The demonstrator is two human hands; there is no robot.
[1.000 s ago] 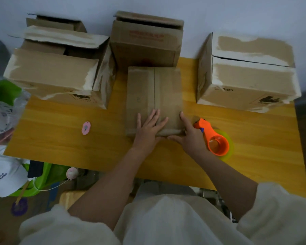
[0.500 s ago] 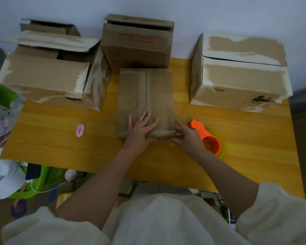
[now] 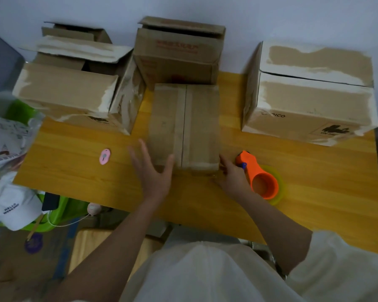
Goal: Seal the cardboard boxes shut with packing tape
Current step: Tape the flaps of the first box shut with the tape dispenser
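A small closed cardboard box (image 3: 196, 118) lies in the middle of the yellow table (image 3: 79, 171), with tape along its centre seam and over its near edge. My left hand (image 3: 154, 171) hovers by the box's near left corner, fingers spread, holding nothing. My right hand (image 3: 230, 174) rests at the near right corner, its thumb against the box and its fingers low on the front face. An orange tape dispenser (image 3: 259, 178) with a yellowish roll lies on the table, touching the back of my right hand.
Three larger boxes stand behind: one with loose flaps at the left (image 3: 74, 92), one against the wall (image 3: 177, 55), and one at the right (image 3: 310, 101). A small pink cutter (image 3: 104, 156) lies left of my hands. Bags and a white cap (image 3: 13, 205) crowd the left edge.
My left hand has lifted off the box top and moved left and toward me, fingers spreading. My right hand has stayed at the box's near right corner.
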